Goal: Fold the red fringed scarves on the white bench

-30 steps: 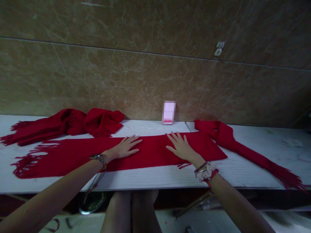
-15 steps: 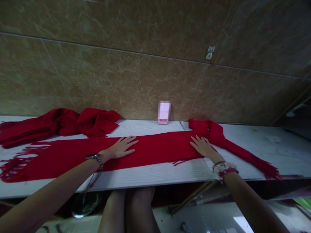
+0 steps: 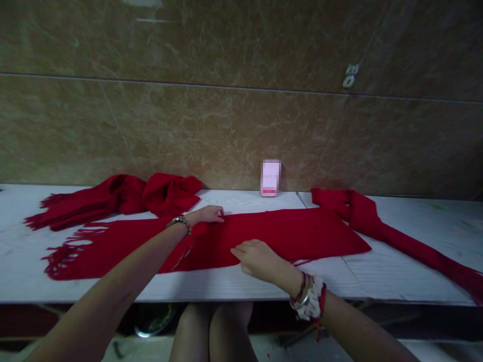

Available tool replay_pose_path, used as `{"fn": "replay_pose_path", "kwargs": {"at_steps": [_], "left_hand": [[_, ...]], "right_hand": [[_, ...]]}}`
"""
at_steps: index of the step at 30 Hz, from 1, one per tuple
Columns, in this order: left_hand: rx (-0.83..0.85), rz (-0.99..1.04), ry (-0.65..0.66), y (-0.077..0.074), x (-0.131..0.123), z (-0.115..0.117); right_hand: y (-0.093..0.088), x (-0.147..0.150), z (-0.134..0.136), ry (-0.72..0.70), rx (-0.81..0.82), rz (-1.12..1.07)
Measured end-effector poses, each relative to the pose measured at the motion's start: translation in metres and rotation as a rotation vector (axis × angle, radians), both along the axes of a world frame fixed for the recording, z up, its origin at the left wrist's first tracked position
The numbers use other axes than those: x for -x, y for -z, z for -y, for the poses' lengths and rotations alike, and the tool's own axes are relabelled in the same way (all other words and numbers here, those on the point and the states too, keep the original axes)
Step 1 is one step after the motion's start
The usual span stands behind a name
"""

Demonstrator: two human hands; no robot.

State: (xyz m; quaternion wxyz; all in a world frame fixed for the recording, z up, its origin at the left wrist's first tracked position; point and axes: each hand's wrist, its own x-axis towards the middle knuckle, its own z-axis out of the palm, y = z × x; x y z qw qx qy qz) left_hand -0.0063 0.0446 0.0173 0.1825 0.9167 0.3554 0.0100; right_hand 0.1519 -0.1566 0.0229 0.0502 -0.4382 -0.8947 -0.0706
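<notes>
A red fringed scarf (image 3: 287, 234) lies flat and long across the white tabletop, with its fringe spread out at the left end. My left hand (image 3: 207, 214) is closed at the scarf's far edge, its curled fingers and thumb pinching the cloth. At the near edge, a little further right, my right hand (image 3: 258, 257) pinches the cloth between bunched fingers; its thumb is partly hidden. Behind the left part lies a crumpled red scarf (image 3: 124, 193). Another bunched red scarf (image 3: 364, 211) trails off to the right.
A phone (image 3: 270, 178) with a blurred screen leans upright against the brown marbled wall (image 3: 226, 136). The white table (image 3: 211, 289) ends just in front of my knees (image 3: 215, 327). A small pale fitting (image 3: 350, 75) sits on the wall at upper right.
Both hands were spread flat on the scarf. They have since closed at its edges, the right one moving left and nearer to me. The scarf's right end now lies out flat.
</notes>
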Motion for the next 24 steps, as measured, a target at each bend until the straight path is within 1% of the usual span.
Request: {"fn": "replay_pose_path", "kwargs": {"at_steps": [4, 8, 13, 17, 24], "left_hand": [[0.108, 0.015, 0.032, 0.002, -0.007, -0.014], [0.172, 0.091, 0.058, 0.004, -0.010, -0.021], [0.254, 0.181, 0.042, 0.004, -0.010, -0.023], [0.337, 0.276, 0.006, -0.002, -0.011, -0.021], [0.484, 0.459, -0.031, -0.018, -0.020, -0.009]], "right_hand": [[0.005, 0.008, -0.002, 0.003, -0.090, 0.072], [0.010, 0.015, -0.007, 0.036, -0.177, 0.084], [0.013, 0.019, -0.011, -0.019, -0.250, 0.092], [0.006, 0.016, -0.008, -0.051, -0.293, 0.097], [-0.013, 0.003, 0.001, -0.027, -0.382, 0.106]]}}
